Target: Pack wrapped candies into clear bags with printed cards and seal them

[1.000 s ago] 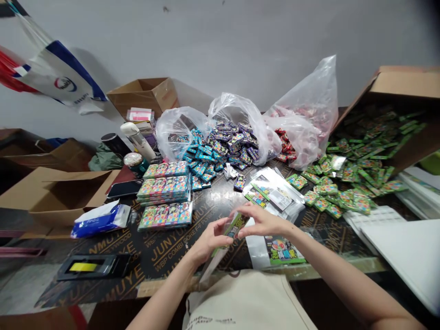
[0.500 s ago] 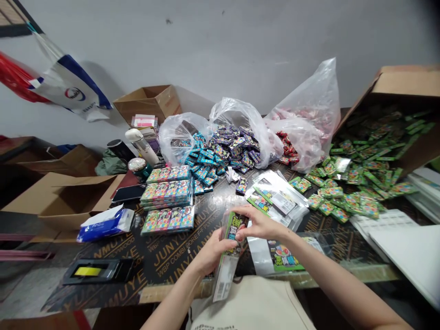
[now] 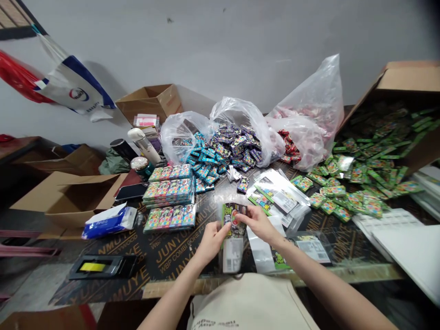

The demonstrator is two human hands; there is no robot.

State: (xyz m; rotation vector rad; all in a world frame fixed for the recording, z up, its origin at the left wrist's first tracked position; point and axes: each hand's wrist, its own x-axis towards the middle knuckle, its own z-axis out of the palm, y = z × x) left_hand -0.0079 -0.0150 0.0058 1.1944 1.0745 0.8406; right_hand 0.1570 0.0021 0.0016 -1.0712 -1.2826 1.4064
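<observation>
Just above the table's front edge I hold a clear plastic pouch with a black-and-green printed card (image 3: 233, 254), a white label on its lower part. My left hand (image 3: 209, 240) grips its left edge, thumb across the front. At its upper right my right hand (image 3: 259, 223) pinches it between thumb and fingers. Whether anything is inside the pouch I cannot tell. More flat printed pouches (image 3: 283, 201) lie beyond my right hand, and others (image 3: 312, 247) lie under my right forearm. Left of my hands stand stacks of colourful small packs in rows (image 3: 170, 217).
Plastic bags spill blue packets (image 3: 206, 158), purple packets (image 3: 237, 137) and red packets (image 3: 290, 146) at the back. Green packets (image 3: 357, 197) pour from a tipped carton (image 3: 409, 75) at right. A wipes pack (image 3: 110, 222), a black tray (image 3: 103, 266) and an open carton (image 3: 75, 199) are left.
The pouch has turned from tilted and edge-on to more upright, its front now facing me. My right hand has shifted slightly right along its top. The view has shifted a little.
</observation>
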